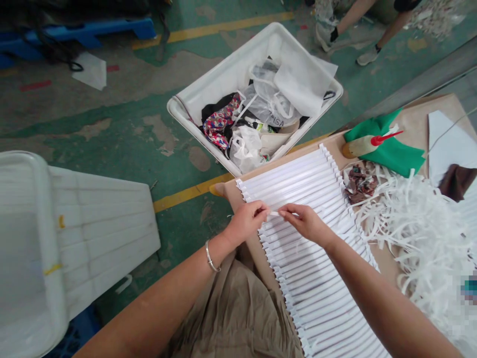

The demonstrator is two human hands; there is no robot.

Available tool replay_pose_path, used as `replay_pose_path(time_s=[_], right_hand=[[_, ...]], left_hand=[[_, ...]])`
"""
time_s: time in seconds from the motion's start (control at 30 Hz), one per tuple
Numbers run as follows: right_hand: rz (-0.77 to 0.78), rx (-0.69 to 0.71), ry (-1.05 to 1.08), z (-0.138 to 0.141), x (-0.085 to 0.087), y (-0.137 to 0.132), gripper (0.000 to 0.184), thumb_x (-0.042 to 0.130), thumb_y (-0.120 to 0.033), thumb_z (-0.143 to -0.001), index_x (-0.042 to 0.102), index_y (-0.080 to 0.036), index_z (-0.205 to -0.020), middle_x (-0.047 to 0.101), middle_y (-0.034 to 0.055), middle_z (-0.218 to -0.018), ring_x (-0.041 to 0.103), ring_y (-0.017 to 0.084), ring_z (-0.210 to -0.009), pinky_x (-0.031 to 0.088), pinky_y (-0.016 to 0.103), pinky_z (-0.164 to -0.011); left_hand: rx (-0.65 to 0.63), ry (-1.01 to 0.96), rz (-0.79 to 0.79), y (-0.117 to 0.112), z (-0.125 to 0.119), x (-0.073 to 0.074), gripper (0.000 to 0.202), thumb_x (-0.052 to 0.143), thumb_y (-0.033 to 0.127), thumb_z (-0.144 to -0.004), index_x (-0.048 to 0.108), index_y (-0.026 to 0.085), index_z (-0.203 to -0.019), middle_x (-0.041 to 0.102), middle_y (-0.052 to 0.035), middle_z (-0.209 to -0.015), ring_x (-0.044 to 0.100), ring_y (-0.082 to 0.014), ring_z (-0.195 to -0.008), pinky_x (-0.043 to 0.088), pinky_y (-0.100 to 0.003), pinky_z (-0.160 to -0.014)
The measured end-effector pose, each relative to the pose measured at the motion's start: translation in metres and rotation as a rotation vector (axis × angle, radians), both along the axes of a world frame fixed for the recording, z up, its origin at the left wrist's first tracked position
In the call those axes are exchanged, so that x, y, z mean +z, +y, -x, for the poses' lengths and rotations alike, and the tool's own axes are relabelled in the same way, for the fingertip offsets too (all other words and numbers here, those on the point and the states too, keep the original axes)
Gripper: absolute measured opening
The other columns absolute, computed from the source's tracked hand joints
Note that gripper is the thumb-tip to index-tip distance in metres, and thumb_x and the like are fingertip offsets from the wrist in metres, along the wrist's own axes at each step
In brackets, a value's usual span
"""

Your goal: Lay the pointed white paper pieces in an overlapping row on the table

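Note:
A short narrow white strip (274, 214) is stretched between my two hands. My left hand (250, 219), with a silver bangle at the wrist, pinches one end of it. At the other end, the fingers of my right hand (301, 220) are closed on the strip. Both hands are above a long panel of white ribbed material (316, 278), laid out in many parallel rows with notched edges. This panel lies on a brown tabletop (383, 258). To its right spreads a tangled heap of loose white strips (428, 238).
Past the table's left end stands a white bin (208, 94) with plastic bags and cloth. A red-nozzled bottle (359, 146) lies by green fabric (402, 154). Another white tub (104, 223) is at left. A person's legs (354, 20) show at top right.

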State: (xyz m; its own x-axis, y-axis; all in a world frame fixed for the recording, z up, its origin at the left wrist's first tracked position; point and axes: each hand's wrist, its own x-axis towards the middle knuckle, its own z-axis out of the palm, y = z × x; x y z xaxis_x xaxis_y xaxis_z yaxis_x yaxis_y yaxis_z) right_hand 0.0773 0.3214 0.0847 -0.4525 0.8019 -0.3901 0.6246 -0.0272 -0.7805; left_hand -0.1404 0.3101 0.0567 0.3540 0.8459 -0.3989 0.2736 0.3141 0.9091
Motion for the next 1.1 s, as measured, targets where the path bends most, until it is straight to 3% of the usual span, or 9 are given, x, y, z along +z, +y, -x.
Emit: replay_pose_path(time_s=[0.07,0.17,0.23,0.33,0.53,0.67,0.87,1.1], right_hand=[[0.101,-0.072,-0.045,-0.028,-0.007,0.013,0.036,0.052,-0.052,-0.092,0.069,-0.021,-0.083,0.067,0.0002,-0.071,0.06,0.017,-0.069,0.047,0.028,-0.065],[0.117,-0.145,-0.178,-0.083,-0.015,0.034,0.04,0.058,-0.058,-0.085,0.069,-0.02,-0.083,0.068,0.001,-0.072,0.061,0.017,-0.07,0.046,0.028,-0.066],[0.086,-0.212,-0.262,-0.112,-0.019,0.051,0.042,0.062,-0.06,-0.082,0.069,-0.019,-0.081,0.07,0.0021,-0.072,0.061,0.017,-0.069,0.047,0.028,-0.067],[-0.011,-0.32,-0.387,-0.135,-0.027,0.077,0.042,0.068,-0.061,-0.077,0.066,-0.019,-0.075,0.069,0.0031,-0.068,0.06,0.017,-0.066,0.047,0.028,-0.065],[0.001,-0.428,-0.276,-0.145,-0.042,0.125,0.033,0.067,-0.049,-0.082,0.066,-0.017,-0.09,0.069,0.0044,-0.072,0.061,0.015,-0.064,0.05,0.025,-0.061],[-0.08,-0.472,-0.363,-0.143,-0.044,0.144,0.022,0.07,-0.037,-0.083,0.063,-0.016,-0.085,0.065,0.0015,-0.063,0.052,0.01,-0.053,0.041,0.022,-0.052],[-0.115,-0.488,-0.448,-0.141,-0.054,0.152,0.014,0.064,-0.029,-0.088,0.065,-0.015,-0.085,0.068,0.0035,-0.066,0.052,0.01,-0.053,0.04,0.024,-0.056],[-0.26,-0.486,-0.496,-0.155,-0.077,0.153,0.022,0.068,-0.038,-0.081,0.065,-0.016,-0.081,0.064,0.0029,-0.065,0.054,0.014,-0.058,0.04,0.027,-0.059]], left_hand=[[0.091,0.027,0.044,0.006,0.015,-0.008,0.018,0.053,0.028,-0.088,0.061,0.017,-0.075,0.061,0.0024,-0.061,0.054,-0.0111,-0.054,0.042,-0.023,-0.057],[0.195,0.039,0.124,0.013,0.033,-0.024,0.018,0.051,0.025,-0.087,0.058,0.018,-0.073,0.062,0.0017,-0.06,0.056,-0.0118,-0.052,0.042,-0.023,-0.054],[0.238,0.053,0.15,0.017,0.035,-0.034,0.017,0.05,0.024,-0.087,0.057,0.018,-0.072,0.062,0.0016,-0.06,0.056,-0.0122,-0.051,0.042,-0.023,-0.053],[0.307,0.211,0.063,0.023,0.025,-0.046,0.019,0.056,0.025,-0.086,0.054,0.019,-0.068,0.061,0.0024,-0.06,0.054,-0.0121,-0.053,0.041,-0.024,-0.056],[0.313,0.407,-0.046,0.034,0.007,-0.063,0.02,0.054,0.024,-0.089,0.057,0.019,-0.07,0.064,-0.0005,-0.068,0.058,-0.0158,-0.067,0.04,-0.027,-0.065],[0.334,0.489,-0.052,0.034,0.002,-0.067,0.018,0.054,0.024,-0.09,0.058,0.019,-0.073,0.066,-0.0018,-0.074,0.06,-0.0169,-0.072,0.04,-0.027,-0.068],[0.344,0.589,-0.003,0.034,-0.006,-0.067,0.018,0.056,0.025,-0.09,0.057,0.02,-0.073,0.064,-0.0006,-0.072,0.058,-0.0164,-0.07,0.038,-0.027,-0.065],[0.343,0.598,-0.029,0.035,-0.006,-0.07,0.018,0.054,0.025,-0.09,0.055,0.02,-0.073,0.064,-0.001,-0.072,0.059,-0.0171,-0.069,0.037,-0.027,-0.065]])
